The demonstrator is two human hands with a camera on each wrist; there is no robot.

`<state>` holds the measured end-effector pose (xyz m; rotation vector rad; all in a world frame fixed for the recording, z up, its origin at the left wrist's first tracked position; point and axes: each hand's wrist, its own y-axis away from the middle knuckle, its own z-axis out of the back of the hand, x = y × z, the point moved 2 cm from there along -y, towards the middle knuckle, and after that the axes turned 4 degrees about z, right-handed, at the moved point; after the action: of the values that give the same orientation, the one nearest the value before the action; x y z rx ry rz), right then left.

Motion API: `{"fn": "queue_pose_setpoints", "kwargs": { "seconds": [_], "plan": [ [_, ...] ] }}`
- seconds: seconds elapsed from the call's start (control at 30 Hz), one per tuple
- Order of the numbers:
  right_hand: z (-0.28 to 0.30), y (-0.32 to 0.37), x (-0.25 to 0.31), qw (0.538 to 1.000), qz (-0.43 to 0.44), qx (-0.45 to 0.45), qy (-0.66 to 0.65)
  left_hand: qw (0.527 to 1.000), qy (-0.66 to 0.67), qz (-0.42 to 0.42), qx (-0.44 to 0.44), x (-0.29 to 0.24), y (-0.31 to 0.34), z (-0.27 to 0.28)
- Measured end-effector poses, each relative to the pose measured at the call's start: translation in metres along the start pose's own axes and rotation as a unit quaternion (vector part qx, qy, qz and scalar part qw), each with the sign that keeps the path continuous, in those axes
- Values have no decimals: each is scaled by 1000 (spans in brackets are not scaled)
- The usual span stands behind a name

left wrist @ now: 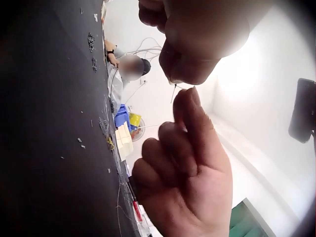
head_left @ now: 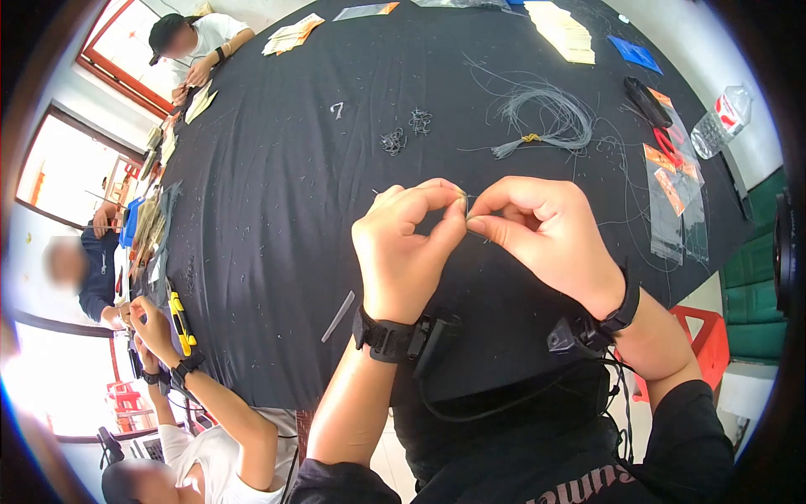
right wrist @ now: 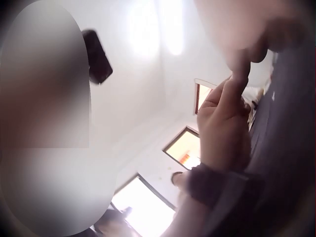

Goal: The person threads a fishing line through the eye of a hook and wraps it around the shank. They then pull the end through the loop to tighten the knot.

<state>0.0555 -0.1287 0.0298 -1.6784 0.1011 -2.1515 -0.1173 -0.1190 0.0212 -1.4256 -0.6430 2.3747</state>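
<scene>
Fingertips [head_left: 458, 204] of the left hand [head_left: 399, 248] are pressed together in a pinch, and a thin dark piece [left wrist: 173, 94] pokes out from between them, pointing away from the palm. The right hand [head_left: 558, 239] has its thumb and forefinger closed tip to tip, just beside that piece and against the left hand's tips; whether they grip it too, I cannot tell. Its other fingers are curled in towards the palm. The piece is very small, mostly covered by skin, and its full shape is hidden. Both hands are raised over the part of the black-covered table [head_left: 260, 244] towards its near edge.

Beyond the hands, well short of the far edge, two small dark tangled heaps [head_left: 392, 141] lie near each other. To their right is a loose coil of clear line [head_left: 558, 113], bound with a yellow tie [head_left: 531, 137], its strands straying towards the right edge. There, red-handled scissors [head_left: 669, 149] lie by clear packets [head_left: 667, 223] with orange labels. A pale strip [head_left: 338, 316] lies to the left of the left wrist.
</scene>
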Motion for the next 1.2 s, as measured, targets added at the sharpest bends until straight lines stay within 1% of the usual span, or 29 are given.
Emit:
{"fn": "queue_pose_setpoints", "kwargs": {
  "seconds": [0.03,0.13,0.17,0.27,0.4,0.6,0.67,0.77,0.87,0.97,1.0,1.1,1.2],
  "plan": [
    [2,-1,1,999,38,1,34,1000,0,-9,18,0,0,0],
    [14,-4,3,999,23,21,41,997,-2,-25,72,-3,-1,-1],
    [16,-6,1,999,44,13,22,996,-4,-22,89,-6,-1,0],
    [19,-9,-1,995,95,6,44,992,22,-19,121,-8,2,-4],
    [21,-10,4,997,69,-2,31,989,67,-2,131,-8,5,-7],
    [20,-8,-1,998,52,-41,14,983,137,49,110,-10,7,-6],
    [19,-8,-1,998,41,-47,28,983,142,50,103,-9,7,-6],
    [16,-7,-4,996,54,-72,19,984,147,56,85,-8,7,-6],
    [12,-6,-4,995,24,-86,42,984,156,59,65,-7,8,-6],
    [8,-4,-3,995,25,-96,29,982,168,69,53,-7,9,-5],
    [6,-4,-4,996,13,-94,6,981,172,74,51,-7,9,-5],
    [2,-3,-7,994,-24,-84,-62,982,181,53,10,-4,8,-7],
    [-2,-1,-11,989,-57,-73,-115,982,180,54,5,-4,8,-7]
  ]
}}
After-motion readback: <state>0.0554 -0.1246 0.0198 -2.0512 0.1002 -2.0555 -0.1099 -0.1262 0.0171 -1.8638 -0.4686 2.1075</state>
